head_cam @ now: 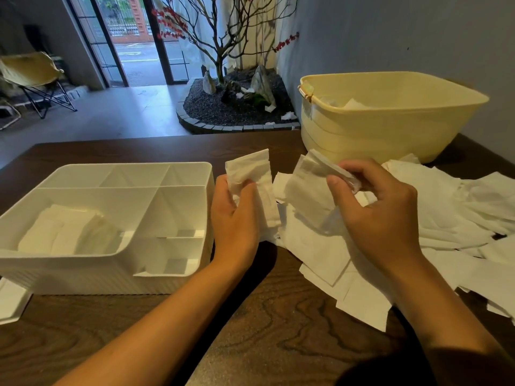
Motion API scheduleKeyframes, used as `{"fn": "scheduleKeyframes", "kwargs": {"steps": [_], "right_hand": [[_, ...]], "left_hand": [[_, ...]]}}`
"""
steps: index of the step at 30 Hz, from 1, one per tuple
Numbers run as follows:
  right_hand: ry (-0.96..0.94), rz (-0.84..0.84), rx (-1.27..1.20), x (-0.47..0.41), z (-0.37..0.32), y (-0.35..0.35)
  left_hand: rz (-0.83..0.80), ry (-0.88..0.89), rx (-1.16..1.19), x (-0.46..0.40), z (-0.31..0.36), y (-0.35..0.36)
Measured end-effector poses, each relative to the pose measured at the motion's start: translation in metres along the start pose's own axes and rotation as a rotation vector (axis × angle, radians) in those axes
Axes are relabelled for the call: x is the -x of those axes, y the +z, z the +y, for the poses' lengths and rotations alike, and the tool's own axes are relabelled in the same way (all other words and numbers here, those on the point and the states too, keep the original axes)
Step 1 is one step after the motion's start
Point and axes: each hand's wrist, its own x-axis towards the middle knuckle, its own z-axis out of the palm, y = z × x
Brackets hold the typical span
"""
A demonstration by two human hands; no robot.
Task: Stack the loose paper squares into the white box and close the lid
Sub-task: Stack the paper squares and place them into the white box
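No readable text, label or number shows anywhere.

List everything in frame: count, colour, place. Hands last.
box: 1, white, open with dividers, table left
stacked squares: 1 stack, white, in the box's large near-left compartment
loose squares: many, white, heaped on table right
held squares: a small bunch, white, in left hand
picked square: a few, white, in right hand, above the heap
tub: 1, pale yellow, table far right, some paper inside
white piece: 1, table's left edge, partly cut off, maybe the lid
table: 1, dark wood grain
chair: 1, yellow folding, floor far left
tree: 1, bare branches with red leaves, in gravel bed with rocks
left hand: grips held squares
right hand: pinches picked square
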Motion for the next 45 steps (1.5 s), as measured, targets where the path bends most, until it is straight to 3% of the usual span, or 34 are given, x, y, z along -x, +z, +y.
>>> {"fn": "scheduleKeyframes", "kwargs": {"steps": [4, 6, 13, 18, 21, 26, 32, 36, 41, 43, 45], "right_hand": [[0.314, -0.181, -0.536, -0.008, -0.015, -0.006], [0.400, -0.244, -0.535, -0.009, -0.015, -0.007], [0.409, -0.383, -0.433, -0.005, -0.006, -0.003], [0.517, -0.456, -0.783, -0.010, -0.014, -0.011], [0.497, -0.517, -0.764, -0.008, -0.015, -0.008], [0.460, -0.466, -0.604, -0.004, -0.012, 0.003], [0.644, -0.510, -0.945, -0.008, -0.013, -0.001], [0.578, -0.353, -0.526, -0.005, -0.003, 0.008], [0.660, -0.292, -0.404, -0.003, 0.002, 0.016], [0.789, -0.332, -0.578, -0.005, 0.004, 0.014], [0.919, -0.333, -0.985, -0.010, 0.002, 0.010]], "left_hand": [[-0.026, -0.020, 0.034, -0.003, -0.001, 0.000], [-0.049, -0.038, 0.052, -0.004, -0.003, 0.000], [-0.065, -0.119, 0.059, -0.005, -0.004, 0.002], [-0.017, -0.172, 0.097, -0.006, -0.004, 0.000], [-0.087, -0.183, 0.099, -0.003, 0.000, 0.000], [-0.240, -0.212, 0.120, 0.001, -0.001, 0.003], [-0.214, -0.223, 0.164, -0.001, 0.005, 0.000], [-0.311, -0.239, 0.108, 0.004, 0.001, 0.004], [-0.436, -0.284, 0.046, 0.006, 0.005, 0.005], [-0.399, -0.303, 0.053, 0.004, 0.003, 0.005], [-0.351, -0.318, 0.078, 0.002, -0.002, 0.005]]}}
